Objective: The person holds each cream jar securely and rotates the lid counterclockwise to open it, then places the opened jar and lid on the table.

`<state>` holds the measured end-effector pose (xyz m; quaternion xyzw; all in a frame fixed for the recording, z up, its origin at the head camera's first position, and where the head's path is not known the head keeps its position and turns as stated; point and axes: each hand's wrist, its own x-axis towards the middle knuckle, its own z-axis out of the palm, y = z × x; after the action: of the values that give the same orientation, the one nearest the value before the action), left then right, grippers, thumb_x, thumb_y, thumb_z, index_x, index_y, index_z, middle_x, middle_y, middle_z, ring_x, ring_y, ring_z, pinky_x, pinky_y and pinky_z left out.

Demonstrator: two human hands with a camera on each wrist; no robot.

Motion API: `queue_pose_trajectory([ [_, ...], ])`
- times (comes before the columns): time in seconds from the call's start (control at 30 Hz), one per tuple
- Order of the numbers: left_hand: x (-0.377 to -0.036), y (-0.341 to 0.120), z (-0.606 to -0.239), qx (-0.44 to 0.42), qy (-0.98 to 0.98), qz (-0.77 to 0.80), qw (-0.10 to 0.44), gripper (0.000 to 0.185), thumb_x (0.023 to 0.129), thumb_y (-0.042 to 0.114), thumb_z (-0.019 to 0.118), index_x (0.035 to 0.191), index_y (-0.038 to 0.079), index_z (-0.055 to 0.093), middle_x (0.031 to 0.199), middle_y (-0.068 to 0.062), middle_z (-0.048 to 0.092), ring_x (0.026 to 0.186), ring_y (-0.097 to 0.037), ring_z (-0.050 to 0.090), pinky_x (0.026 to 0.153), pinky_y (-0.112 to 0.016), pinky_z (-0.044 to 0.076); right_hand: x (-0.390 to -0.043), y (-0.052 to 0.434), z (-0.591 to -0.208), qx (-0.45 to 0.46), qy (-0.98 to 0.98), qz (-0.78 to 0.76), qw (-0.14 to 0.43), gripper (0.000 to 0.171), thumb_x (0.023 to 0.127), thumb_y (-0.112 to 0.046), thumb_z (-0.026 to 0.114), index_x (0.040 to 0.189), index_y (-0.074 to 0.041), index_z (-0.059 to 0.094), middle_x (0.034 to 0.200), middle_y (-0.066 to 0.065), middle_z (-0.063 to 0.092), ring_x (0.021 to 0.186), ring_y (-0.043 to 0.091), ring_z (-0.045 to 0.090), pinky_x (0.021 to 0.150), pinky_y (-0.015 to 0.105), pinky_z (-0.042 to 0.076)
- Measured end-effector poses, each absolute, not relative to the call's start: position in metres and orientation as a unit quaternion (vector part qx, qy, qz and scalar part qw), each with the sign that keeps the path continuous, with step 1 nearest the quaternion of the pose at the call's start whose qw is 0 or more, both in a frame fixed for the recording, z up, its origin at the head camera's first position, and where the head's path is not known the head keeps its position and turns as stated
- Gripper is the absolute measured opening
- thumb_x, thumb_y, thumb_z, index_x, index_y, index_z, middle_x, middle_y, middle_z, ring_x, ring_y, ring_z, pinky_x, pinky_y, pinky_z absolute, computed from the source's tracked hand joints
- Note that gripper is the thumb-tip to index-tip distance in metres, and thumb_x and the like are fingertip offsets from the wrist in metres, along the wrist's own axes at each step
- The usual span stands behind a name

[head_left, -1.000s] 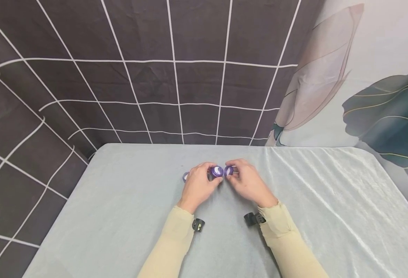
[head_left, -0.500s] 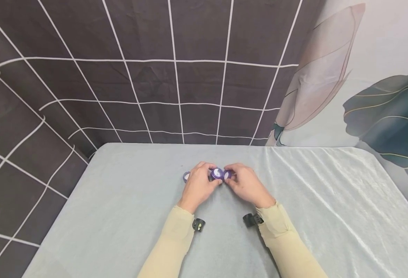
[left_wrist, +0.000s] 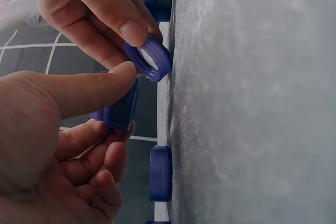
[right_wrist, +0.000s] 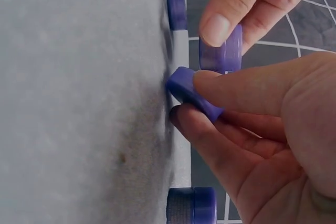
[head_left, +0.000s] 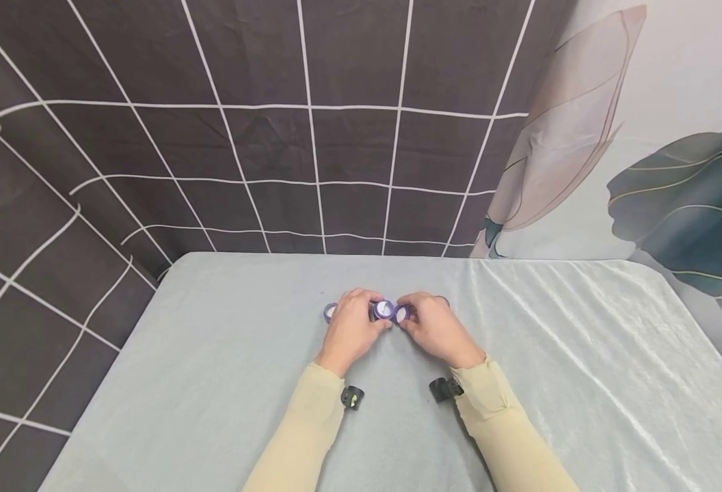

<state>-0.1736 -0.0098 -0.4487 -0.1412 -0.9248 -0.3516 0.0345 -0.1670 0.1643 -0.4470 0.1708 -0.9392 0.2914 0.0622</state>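
My left hand (head_left: pixel 350 328) pinches a small purple jar (head_left: pixel 383 310) between thumb and fingers, with its white inside facing up towards the head camera. My right hand (head_left: pixel 437 328) pinches a purple screw lid (head_left: pixel 402 313) close beside the jar. In the left wrist view the lid (left_wrist: pixel 152 59) is tilted, and its ridged, pale inner side shows. The jar (right_wrist: pixel 220 51) and lid sit very near each other in the right wrist view; whether they touch I cannot tell. Fingers cover parts of both.
A purple lid-like piece (left_wrist: pixel 161 174) lies left of my left hand, with another purple piece beyond it. Past my right hand stands a two-part purple container (right_wrist: pixel 191 205). A pale velvety cloth (head_left: pixel 213 355) covers the table, which meets a dark gridded curtain (head_left: pixel 275 150).
The jar and lid have come slightly nearer to me. My right hand has shifted a little left and down, and a dark rim behind it has come into view.
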Motion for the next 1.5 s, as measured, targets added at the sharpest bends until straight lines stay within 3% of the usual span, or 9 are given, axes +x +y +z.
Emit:
queue_pose_trajectory([
  [0.27,-0.1725,-0.0089,-0.4504,-0.141,-0.934,-0.328,0.015,0.041,0.078,0.014,0.085,0.115,0.005,0.07,0.117,-0.011,0.067,0.116,-0.029,0.058,0.103,-0.042,0.043,-0.1673,0.1648,-0.4483,0.166,-0.942,0.285,0.059,0.031,0.081,-0.002,0.077,0.111,0.004,0.071,0.095,0.011,0.07,0.076,0.016,0.061,0.075,0.037,0.051],
  [0.5,-0.171,-0.0086,-0.451,-0.133,-0.936,-0.327,0.011,0.041,0.08,0.007,0.082,0.118,0.004,0.069,0.121,-0.012,0.067,0.121,-0.031,0.057,0.107,-0.042,0.041,-0.1658,0.1654,-0.4498,0.163,-0.945,0.273,0.072,0.029,0.081,-0.002,0.077,0.107,0.005,0.071,0.104,0.018,0.072,0.099,0.033,0.069,0.09,0.047,0.052],
  [0.63,-0.1713,-0.0086,-0.4522,-0.129,-0.934,-0.333,0.008,0.045,0.08,0.005,0.081,0.123,0.004,0.067,0.124,-0.011,0.068,0.123,-0.031,0.057,0.108,-0.043,0.04,-0.1653,0.1655,-0.4495,0.161,-0.947,0.268,0.074,0.028,0.08,-0.001,0.077,0.106,0.006,0.071,0.104,0.02,0.072,0.101,0.037,0.068,0.093,0.049,0.051],
  [1.1,-0.1706,-0.0101,-0.4531,-0.12,-0.935,-0.333,0.022,0.053,0.077,0.002,0.083,0.127,0.005,0.066,0.119,-0.008,0.071,0.118,-0.03,0.06,0.103,-0.042,0.045,-0.1647,0.1639,-0.4508,0.155,-0.958,0.234,0.067,0.029,0.08,0.0,0.076,0.108,0.006,0.072,0.104,0.019,0.073,0.102,0.037,0.069,0.093,0.048,0.051],
  [1.5,-0.1715,-0.01,-0.4529,-0.118,-0.936,-0.328,0.037,0.061,0.072,0.004,0.085,0.129,0.005,0.065,0.124,-0.013,0.067,0.121,-0.033,0.057,0.105,-0.044,0.043,-0.1628,0.1657,-0.4454,0.137,-0.944,0.296,0.057,0.041,0.081,0.001,0.075,0.121,0.004,0.066,0.112,0.017,0.072,0.095,0.03,0.069,0.088,0.046,0.054],
])
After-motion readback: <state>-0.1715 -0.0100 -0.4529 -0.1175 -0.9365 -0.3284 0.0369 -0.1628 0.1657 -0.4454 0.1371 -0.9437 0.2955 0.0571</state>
